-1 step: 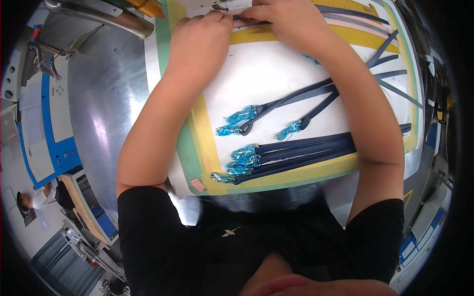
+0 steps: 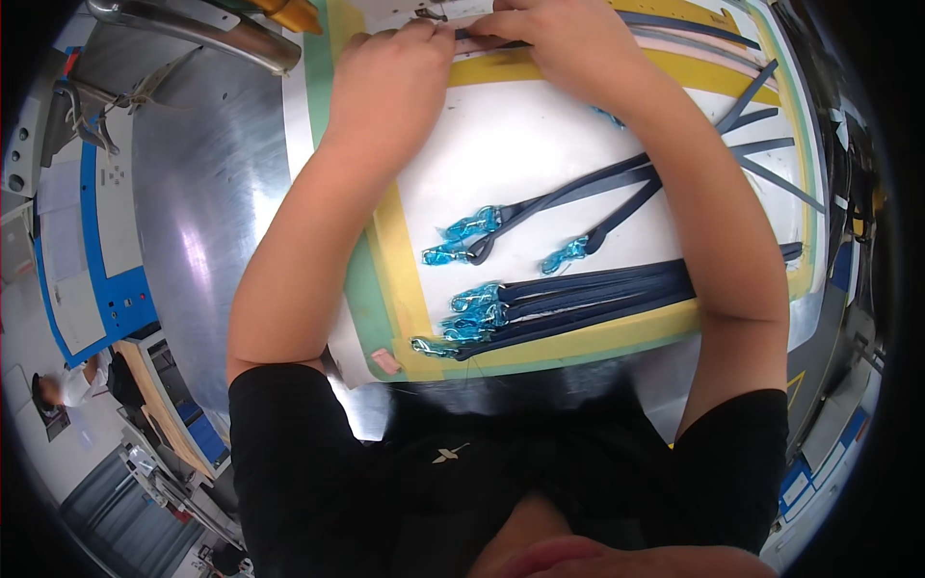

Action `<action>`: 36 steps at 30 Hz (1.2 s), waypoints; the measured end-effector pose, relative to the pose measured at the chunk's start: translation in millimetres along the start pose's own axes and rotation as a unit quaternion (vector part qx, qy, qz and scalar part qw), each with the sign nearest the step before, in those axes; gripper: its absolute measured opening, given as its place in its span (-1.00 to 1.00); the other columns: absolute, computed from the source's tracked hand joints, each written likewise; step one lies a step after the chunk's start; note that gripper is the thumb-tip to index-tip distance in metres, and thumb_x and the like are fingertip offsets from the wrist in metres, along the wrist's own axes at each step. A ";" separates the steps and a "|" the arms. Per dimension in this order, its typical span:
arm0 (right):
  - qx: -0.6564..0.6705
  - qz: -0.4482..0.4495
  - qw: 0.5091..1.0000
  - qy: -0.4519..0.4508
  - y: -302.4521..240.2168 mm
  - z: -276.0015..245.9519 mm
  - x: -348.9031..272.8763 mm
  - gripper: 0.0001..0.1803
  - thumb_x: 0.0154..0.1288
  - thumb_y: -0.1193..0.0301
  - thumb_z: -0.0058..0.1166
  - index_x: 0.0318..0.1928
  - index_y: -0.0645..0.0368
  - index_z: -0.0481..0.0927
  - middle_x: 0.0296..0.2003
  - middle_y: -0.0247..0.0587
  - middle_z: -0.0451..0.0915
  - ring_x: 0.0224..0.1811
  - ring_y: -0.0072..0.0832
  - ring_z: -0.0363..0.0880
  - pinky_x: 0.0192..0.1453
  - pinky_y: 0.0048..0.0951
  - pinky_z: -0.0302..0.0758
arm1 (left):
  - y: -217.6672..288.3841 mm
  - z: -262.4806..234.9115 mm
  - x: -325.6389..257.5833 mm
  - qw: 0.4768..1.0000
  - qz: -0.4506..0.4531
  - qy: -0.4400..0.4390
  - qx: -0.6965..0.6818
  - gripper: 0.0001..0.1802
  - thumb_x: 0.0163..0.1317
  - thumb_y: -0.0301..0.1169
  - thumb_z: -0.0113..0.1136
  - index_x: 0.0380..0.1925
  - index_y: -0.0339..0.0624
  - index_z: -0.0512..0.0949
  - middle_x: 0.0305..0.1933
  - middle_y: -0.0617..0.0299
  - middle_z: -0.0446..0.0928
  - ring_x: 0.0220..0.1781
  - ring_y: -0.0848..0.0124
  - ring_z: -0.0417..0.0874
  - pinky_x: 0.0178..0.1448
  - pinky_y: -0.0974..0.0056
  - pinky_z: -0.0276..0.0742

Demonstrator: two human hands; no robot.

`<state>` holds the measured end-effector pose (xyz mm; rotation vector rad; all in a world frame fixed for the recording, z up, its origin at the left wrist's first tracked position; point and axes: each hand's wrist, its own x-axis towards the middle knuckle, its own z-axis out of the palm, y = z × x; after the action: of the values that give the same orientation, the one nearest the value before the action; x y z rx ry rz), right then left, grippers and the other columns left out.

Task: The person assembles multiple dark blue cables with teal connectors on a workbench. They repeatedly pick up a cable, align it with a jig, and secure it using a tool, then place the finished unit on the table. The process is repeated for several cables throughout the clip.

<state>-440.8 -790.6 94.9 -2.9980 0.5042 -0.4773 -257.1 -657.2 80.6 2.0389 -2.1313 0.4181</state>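
At the far side of the white board [image 2: 520, 125], my left hand [image 2: 400, 77] and my right hand [image 2: 568, 43] are close together, fingers bent and pinched on a dark blue strap [image 2: 462, 35]. The strap lies along a yellow template [image 2: 491, 67] with pale pink strips. Some of my fingertips are hidden by my knuckles and the picture's top edge. Nearer to me, loose dark blue straps [image 2: 578, 188] cross under my right forearm, their metal clips [image 2: 472, 223] wrapped in blue film. A bundle of several similar straps [image 2: 597, 294] lies along the near edge.
Green and yellow tape [image 2: 385, 279] borders the board. A small pink piece [image 2: 386, 360] sits at its near left corner. On the left are a shiny metal surface [image 2: 193, 193] and a metal tube [image 2: 202, 34]. Further off, another person [image 2: 72, 385] is by a wooden-edged table.
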 end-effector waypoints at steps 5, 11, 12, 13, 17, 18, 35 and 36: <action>0.028 -0.005 0.999 0.028 0.0 4.3 -0.8 -0.70 0.35 0.45 0.09 0.00 -0.04 0.80 -0.14 -0.24 0.66 -0.03 -0.19 0.70 0.03 -0.19 0.63 | -4.6 4.4 -2.7 1.000 -0.001 0.014 -0.010 -0.53 0.21 -0.64 0.06 0.10 -0.18 0.72 0.01 0.13 0.75 -0.02 0.09 0.76 0.13 0.03 0.64; 0.030 0.009 0.999 0.005 -1.7 3.2 1.9 -0.71 0.36 0.46 0.08 -0.02 -0.01 0.79 -0.12 -0.18 0.66 0.00 -0.17 0.69 0.06 -0.20 0.63 | -4.8 4.0 -1.9 1.000 0.008 0.006 0.005 -0.52 0.18 -0.65 0.07 0.10 -0.18 0.72 0.01 0.12 0.74 0.01 0.09 0.75 0.20 0.04 0.61; 0.028 0.009 1.000 0.001 -1.9 2.5 2.0 -0.71 0.36 0.46 0.08 -0.02 -0.01 0.79 -0.11 -0.18 0.66 0.01 -0.17 0.69 0.06 -0.21 0.63 | -5.2 4.1 -2.5 1.000 0.013 0.013 0.003 -0.51 0.18 -0.65 0.07 0.10 -0.18 0.71 0.01 0.12 0.74 0.02 0.09 0.75 0.21 0.04 0.61; 0.027 0.008 1.000 0.004 -1.7 2.1 1.7 -0.72 0.36 0.46 0.08 -0.02 -0.01 0.79 -0.11 -0.17 0.66 0.01 -0.16 0.69 0.06 -0.20 0.63 | -5.5 4.7 -3.2 1.000 0.018 0.020 0.000 -0.51 0.18 -0.65 0.07 0.11 -0.18 0.71 0.01 0.11 0.74 0.02 0.09 0.74 0.22 0.04 0.61; 0.023 0.012 1.000 -0.001 -3.1 1.0 1.8 -0.72 0.36 0.46 0.08 -0.03 -0.01 0.79 -0.10 -0.17 0.66 0.00 -0.15 0.70 0.07 -0.20 0.63 | -5.6 7.0 -4.0 0.999 0.031 0.034 -0.005 -0.52 0.19 -0.65 0.08 0.12 -0.20 0.71 0.02 0.10 0.74 0.04 0.08 0.74 0.24 0.03 0.61; 0.022 0.016 1.000 -0.008 -3.6 1.0 2.0 -0.73 0.36 0.46 0.08 -0.03 -0.01 0.79 -0.10 -0.17 0.66 0.00 -0.15 0.70 0.07 -0.19 0.63 | -5.7 7.6 -4.0 0.999 0.032 0.034 -0.005 -0.52 0.20 -0.64 0.08 0.12 -0.20 0.71 0.01 0.10 0.74 0.04 0.08 0.74 0.24 0.03 0.61; -0.041 0.070 0.990 -0.112 -24.7 -36.4 19.5 -0.75 0.26 0.35 0.21 -0.10 0.02 0.85 -0.11 -0.09 0.76 -0.02 -0.06 0.73 0.07 -0.09 0.64 | 0.4 10.0 -4.4 0.997 0.053 0.060 0.016 -0.59 0.21 -0.52 0.17 0.08 -0.22 0.71 -0.21 0.10 0.71 -0.20 0.13 0.77 0.02 0.05 0.63; -0.052 0.072 0.987 -0.130 -26.4 -44.1 26.4 -0.74 0.26 0.33 0.22 -0.10 0.04 0.85 -0.12 -0.06 0.77 -0.05 -0.03 0.74 0.05 -0.07 0.65 | 0.0 9.4 -5.6 0.997 0.050 0.064 0.020 -0.59 0.21 -0.52 0.17 0.08 -0.21 0.71 -0.20 0.11 0.71 -0.19 0.14 0.77 0.02 0.05 0.62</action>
<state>-422.7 -774.8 147.5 -3.0258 0.7356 -0.0478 -256.0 -654.8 69.9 1.8761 -2.1698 0.5921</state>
